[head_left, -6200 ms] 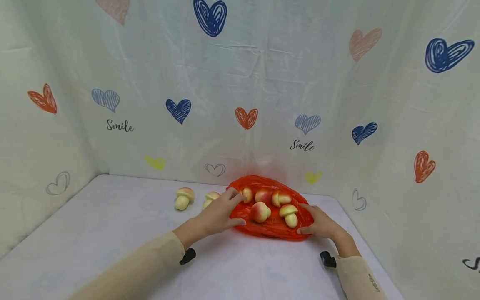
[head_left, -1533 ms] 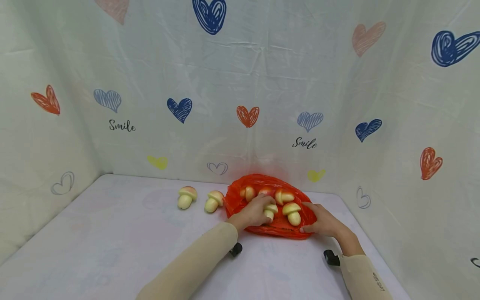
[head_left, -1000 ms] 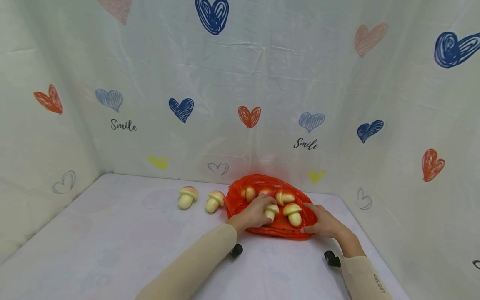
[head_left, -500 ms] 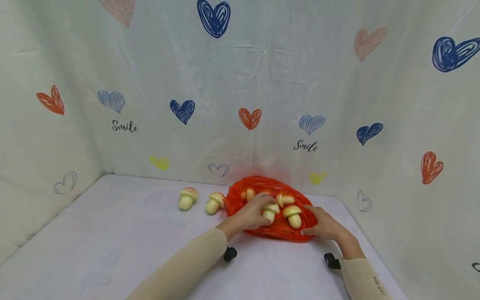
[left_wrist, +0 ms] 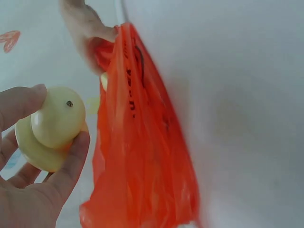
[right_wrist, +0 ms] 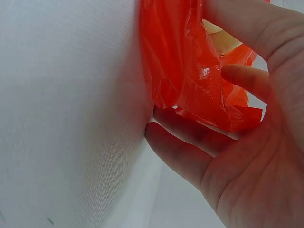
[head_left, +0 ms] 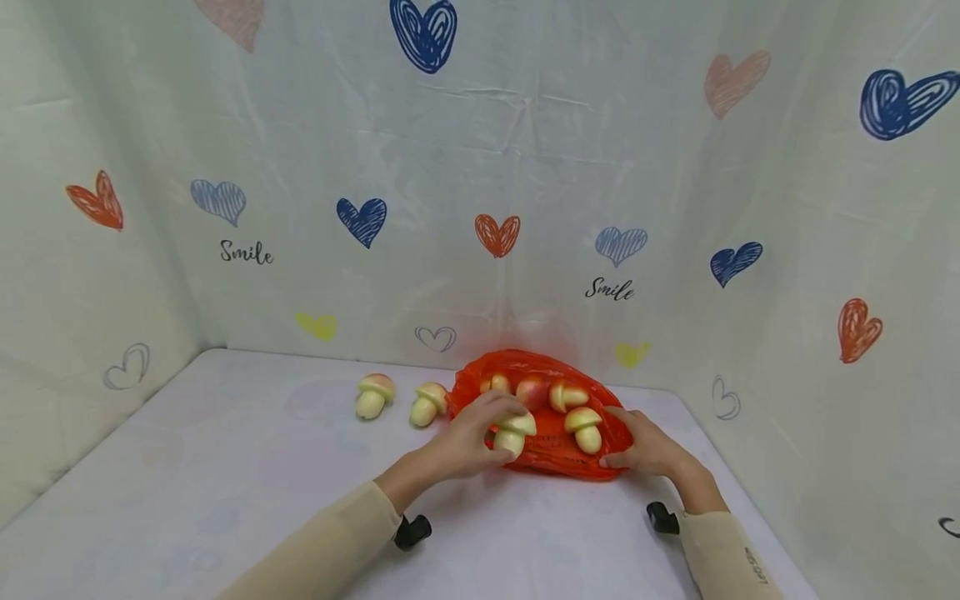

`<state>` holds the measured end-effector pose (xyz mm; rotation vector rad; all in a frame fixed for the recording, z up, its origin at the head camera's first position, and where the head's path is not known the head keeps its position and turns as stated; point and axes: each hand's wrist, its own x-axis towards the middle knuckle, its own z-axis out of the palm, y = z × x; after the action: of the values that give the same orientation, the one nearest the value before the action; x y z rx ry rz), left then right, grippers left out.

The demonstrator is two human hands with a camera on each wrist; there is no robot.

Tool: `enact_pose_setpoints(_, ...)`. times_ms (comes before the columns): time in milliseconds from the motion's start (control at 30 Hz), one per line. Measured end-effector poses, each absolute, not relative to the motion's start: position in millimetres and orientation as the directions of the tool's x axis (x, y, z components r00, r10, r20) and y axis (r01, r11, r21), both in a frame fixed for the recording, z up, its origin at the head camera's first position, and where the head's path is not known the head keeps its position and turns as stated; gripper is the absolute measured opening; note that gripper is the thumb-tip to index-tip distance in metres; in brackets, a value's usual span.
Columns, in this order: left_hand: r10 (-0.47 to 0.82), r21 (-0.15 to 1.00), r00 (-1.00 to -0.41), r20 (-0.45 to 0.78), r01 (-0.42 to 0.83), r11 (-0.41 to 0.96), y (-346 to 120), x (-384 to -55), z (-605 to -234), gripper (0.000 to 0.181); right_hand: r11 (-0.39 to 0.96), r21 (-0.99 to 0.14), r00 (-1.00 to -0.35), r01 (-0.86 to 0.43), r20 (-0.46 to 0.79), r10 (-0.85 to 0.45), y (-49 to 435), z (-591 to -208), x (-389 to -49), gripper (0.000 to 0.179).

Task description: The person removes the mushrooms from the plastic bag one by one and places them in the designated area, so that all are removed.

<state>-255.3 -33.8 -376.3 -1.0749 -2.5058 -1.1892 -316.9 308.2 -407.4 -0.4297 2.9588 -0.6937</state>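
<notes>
My left hand pinches a toy mushroom by its cap and stem, over the front left of a red plastic bag. In the left wrist view, thumb and fingers wrap the pale mushroom, its round stem end facing the camera beside the bag. My right hand holds the bag's right edge, thumb at the front. Seen from the right wrist, that hand's fingers curl round the crumpled red plastic. Several mushrooms with reddish caps lie inside the bag, among them one mushroom near the right hand.
Two more mushrooms, a left one and a right one, stand on the white table left of the bag. A white curtain printed with hearts hangs close behind and at both sides.
My left hand went from the bag's left side into it, took hold of the front mushroom, and has now drawn it left and toward me. The right hand stays at the bag's edge.
</notes>
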Motion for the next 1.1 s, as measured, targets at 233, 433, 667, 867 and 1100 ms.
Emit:
enact_pose_setpoints(233,0.518,0.601,-0.713,0.472,0.691,0.403,-66,-244,-375,0.049,0.864,-0.437,-0.959,-0.25,-0.009,-0.282,308,-406,-317,0.093)
enact_pose_setpoints(433,0.489,0.62,-0.708,0.51,0.696,0.362,-94,-240,-375,0.052,0.867,-0.437,-0.961,-0.239,-0.019,-0.275,308,-406,-316,0.094)
enact_pose_setpoints(667,0.452,0.664,-0.747,0.486,0.653,0.364,-123,-236,-376,0.054,0.867,-0.442,-0.964,-0.228,-0.026,-0.266,306,-407,-314,0.095)
enact_pose_setpoints(867,0.397,0.656,-0.775,0.491,0.629,0.417,-143,-237,-375,0.054,0.87,-0.44,-0.966,-0.221,-0.026,-0.259,306,-409,-314,0.095)
enact_pose_setpoints(1100,0.37,0.647,-0.788,0.493,0.616,0.449,-170,-240,-378,0.053,0.867,-0.445,-0.965,-0.222,-0.025,-0.26,306,-409,-315,0.095)
